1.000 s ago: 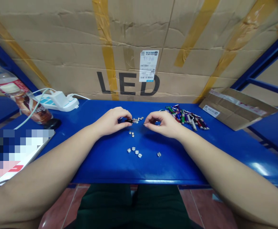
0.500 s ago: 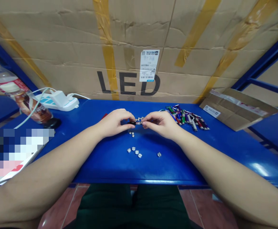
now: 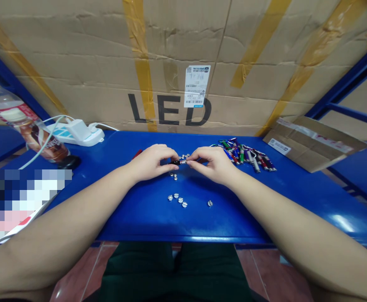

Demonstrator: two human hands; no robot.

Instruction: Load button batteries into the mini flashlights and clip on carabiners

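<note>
Left hand (image 3: pixel 152 162) grips the torch (image 3: pixel 177 162) at mid-table (image 3: pixel 133 209). Right hand (image 3: pixel 213 164) pinches narrow on its silver end. If a fingertip slips, that tiny end could drop among the loose button cells (image 3: pixel 177 198) on the near side and roll away.

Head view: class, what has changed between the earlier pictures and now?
The right hand moved left, and its fingers took hold of the silver end of the small black torch. The left hand kept gripping it; the silver discs and the pile of coloured torches stayed put.
</note>
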